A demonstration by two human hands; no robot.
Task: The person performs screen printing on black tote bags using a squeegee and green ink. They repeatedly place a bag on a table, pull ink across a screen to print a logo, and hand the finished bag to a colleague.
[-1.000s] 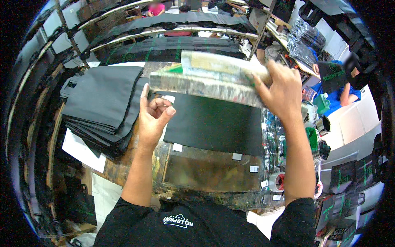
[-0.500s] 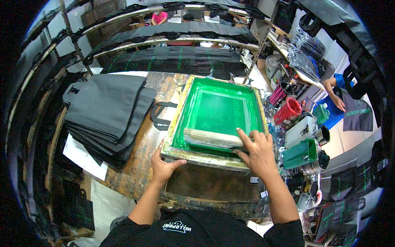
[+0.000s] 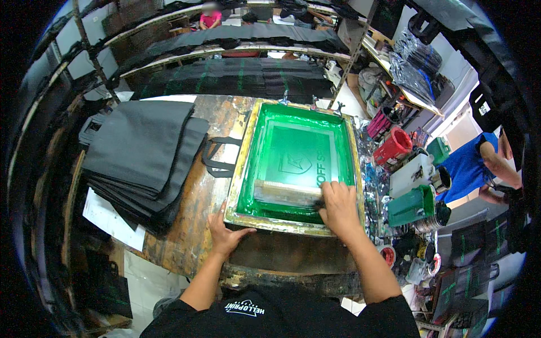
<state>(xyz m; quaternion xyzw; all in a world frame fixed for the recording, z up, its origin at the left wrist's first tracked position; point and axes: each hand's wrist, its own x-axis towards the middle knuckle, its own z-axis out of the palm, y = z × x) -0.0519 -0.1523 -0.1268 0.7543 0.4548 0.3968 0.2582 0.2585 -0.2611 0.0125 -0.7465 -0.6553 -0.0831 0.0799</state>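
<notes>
A wooden-framed printing screen (image 3: pixel 279 225) lies on the worktable, its mesh (image 3: pixel 282 138) covered in green ink. A dark emblem and lettering show through the mesh. Across its near part stands a wooden squeegee (image 3: pixel 286 191), slightly blurred. My right hand (image 3: pixel 340 209) is closed round the squeegee's right end. At the screen's near left corner, my left hand (image 3: pixel 224 234) grips the frame, thumb along the near edge and fingers by the left side. Black bag handles (image 3: pixel 218 167) stick out from under the frame's left side; whatever else lies beneath is hidden.
On the left of the table (image 3: pixel 180 231) is a stack of black bags (image 3: pixel 138 152). Beyond it, racks hold more black bags (image 3: pixel 236 78). To the right stand a red tub (image 3: pixel 393 145) and a green container (image 3: pixel 409 207). A person in blue (image 3: pixel 468 166) is at the far right.
My right hand has closed round the squeegee. The near side of the screen has come down a little, and the dark design now shows clearly. The person at right has moved.
</notes>
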